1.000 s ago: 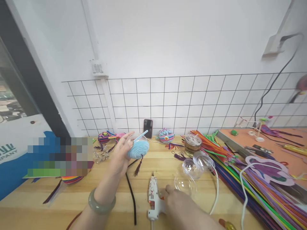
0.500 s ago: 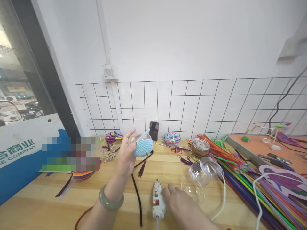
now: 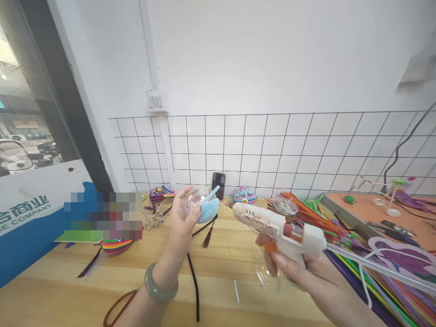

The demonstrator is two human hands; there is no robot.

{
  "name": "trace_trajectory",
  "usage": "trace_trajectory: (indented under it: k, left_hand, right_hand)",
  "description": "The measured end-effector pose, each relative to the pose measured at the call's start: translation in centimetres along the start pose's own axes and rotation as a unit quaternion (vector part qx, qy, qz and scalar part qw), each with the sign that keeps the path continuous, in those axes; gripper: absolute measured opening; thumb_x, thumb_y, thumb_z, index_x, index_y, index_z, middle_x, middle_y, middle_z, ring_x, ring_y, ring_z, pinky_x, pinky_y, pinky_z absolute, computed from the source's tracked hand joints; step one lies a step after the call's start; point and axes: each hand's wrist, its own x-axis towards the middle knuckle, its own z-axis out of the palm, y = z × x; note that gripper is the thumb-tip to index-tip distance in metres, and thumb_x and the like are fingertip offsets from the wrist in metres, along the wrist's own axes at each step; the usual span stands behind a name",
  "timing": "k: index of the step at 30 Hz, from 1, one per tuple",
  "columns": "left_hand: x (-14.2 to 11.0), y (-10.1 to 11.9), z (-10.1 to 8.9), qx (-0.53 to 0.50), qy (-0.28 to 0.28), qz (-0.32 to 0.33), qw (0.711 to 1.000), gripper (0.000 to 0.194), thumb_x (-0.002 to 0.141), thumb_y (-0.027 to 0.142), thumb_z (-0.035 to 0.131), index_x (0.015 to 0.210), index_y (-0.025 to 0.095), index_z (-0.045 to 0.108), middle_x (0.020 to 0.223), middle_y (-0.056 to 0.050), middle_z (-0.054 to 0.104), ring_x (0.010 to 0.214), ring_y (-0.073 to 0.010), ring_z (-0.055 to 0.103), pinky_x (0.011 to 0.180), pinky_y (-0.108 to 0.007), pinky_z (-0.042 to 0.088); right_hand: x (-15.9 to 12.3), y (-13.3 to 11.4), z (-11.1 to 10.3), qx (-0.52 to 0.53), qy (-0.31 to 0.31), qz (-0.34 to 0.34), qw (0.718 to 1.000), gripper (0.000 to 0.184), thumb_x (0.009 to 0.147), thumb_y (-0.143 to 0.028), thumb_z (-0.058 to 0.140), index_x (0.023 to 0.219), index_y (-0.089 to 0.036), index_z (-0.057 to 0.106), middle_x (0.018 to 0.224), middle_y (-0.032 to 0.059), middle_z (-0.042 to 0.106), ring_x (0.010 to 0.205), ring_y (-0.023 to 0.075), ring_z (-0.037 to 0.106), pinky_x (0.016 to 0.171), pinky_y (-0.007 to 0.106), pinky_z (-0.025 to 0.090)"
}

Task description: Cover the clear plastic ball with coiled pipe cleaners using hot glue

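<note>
My left hand (image 3: 185,211) is closed around a clear plastic ball (image 3: 194,200) whose lower right side is covered with coiled light-blue pipe cleaner (image 3: 209,211). A loose blue end sticks up from it, and a dark tassel (image 3: 207,237) hangs below. In my right hand (image 3: 289,268) is a white hot glue gun (image 3: 272,222), with a finger at its orange trigger. The nozzle points left toward the blue coil, a small gap apart from it. A short white stick (image 3: 236,291) lies on the wooden table (image 3: 218,268) below.
Finished striped balls (image 3: 244,195) and a phone (image 3: 219,184) are by the wall grid. At right lie a round tin (image 3: 284,206), bundles of coloured pipe cleaners (image 3: 378,284) and an orange board (image 3: 357,206). A black strip (image 3: 193,281) crosses the table. A signboard (image 3: 27,222) stands at left.
My right hand has picked up the glue gun from the table and raised it toward the ball. My left hand has turned the ball slightly, its blue side shifting right.
</note>
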Motion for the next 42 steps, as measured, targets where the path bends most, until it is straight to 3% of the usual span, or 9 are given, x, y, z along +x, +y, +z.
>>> trace_trajectory:
  k: [2,8,16,20,26,34,42]
  left_hand:
    - [-0.3,-0.1,0.2,0.014,-0.009,0.009,1.000,0.052,0.074,0.037,0.074,0.120,0.024,0.053,0.123,-0.010,0.056,0.110,-0.0210,0.056,0.093,-0.034,0.045]
    - [-0.8,-0.1,1.0,0.040,-0.014,0.045,0.998,0.050,0.075,0.036,0.072,0.120,0.024,0.053,0.120,-0.010,0.058,0.105,-0.0199,0.059,0.088,-0.032,0.049]
    - [-1.1,0.2,1.5,0.051,-0.010,0.037,0.998,0.048,0.076,0.034,0.072,0.120,0.024,0.053,0.119,-0.009,0.058,0.106,-0.0209,0.059,0.089,-0.034,0.049]
    - [-1.1,0.2,1.5,0.058,-0.011,0.035,0.998,0.049,0.076,0.035,0.072,0.120,0.025,0.053,0.120,-0.010,0.059,0.107,-0.0233,0.060,0.089,-0.037,0.050]
    - [-1.2,0.3,1.5,0.060,-0.011,0.035,0.998,0.048,0.075,0.034,0.072,0.119,0.024,0.054,0.119,-0.010,0.059,0.109,-0.0241,0.059,0.089,-0.037,0.050]
    - [-1.2,0.4,1.6,0.059,-0.004,0.033,0.998,0.050,0.074,0.034,0.073,0.119,0.024,0.054,0.119,-0.010,0.059,0.108,-0.0238,0.059,0.089,-0.037,0.050]
    - [-1.2,0.4,1.6,0.054,-0.009,0.024,0.998,0.050,0.074,0.033,0.073,0.120,0.025,0.054,0.120,-0.010,0.059,0.107,-0.0236,0.059,0.088,-0.036,0.051]
  right_hand:
    - [-0.3,-0.2,0.2,0.018,-0.011,0.006,1.000,0.037,0.089,-0.055,0.049,0.080,-0.024,0.065,0.076,0.0026,0.065,0.069,0.0190,0.057,0.068,0.031,0.052]
    - [-0.1,-0.7,0.5,-0.011,-0.035,-0.034,0.999,0.041,0.092,-0.054,0.044,0.079,-0.023,0.068,0.089,0.0044,0.064,0.080,0.0198,0.057,0.079,0.034,0.051]
    - [0.0,-0.9,0.6,-0.001,-0.043,-0.053,0.998,0.038,0.092,-0.050,0.045,0.076,-0.024,0.067,0.090,0.0034,0.064,0.083,0.0191,0.056,0.080,0.031,0.050]
    - [0.0,-0.7,0.6,-0.006,-0.052,-0.047,0.998,0.039,0.093,-0.051,0.043,0.082,-0.023,0.068,0.090,0.0046,0.063,0.079,0.0190,0.053,0.078,0.033,0.048]
    - [0.0,-0.6,0.7,0.005,-0.066,-0.032,0.997,0.040,0.094,-0.051,0.042,0.076,-0.022,0.063,0.085,0.0040,0.059,0.076,0.0181,0.050,0.073,0.032,0.046]
    - [-0.3,-0.6,0.8,0.049,-0.058,-0.014,0.997,0.030,0.093,-0.051,0.046,0.087,-0.024,0.058,0.071,-0.0017,0.049,0.065,0.0146,0.046,0.062,0.026,0.044]
    - [0.0,-1.0,0.7,0.047,-0.050,-0.021,0.997,0.027,0.091,-0.047,0.048,0.082,-0.023,0.057,0.071,-0.0005,0.052,0.066,0.0152,0.051,0.060,0.026,0.047]
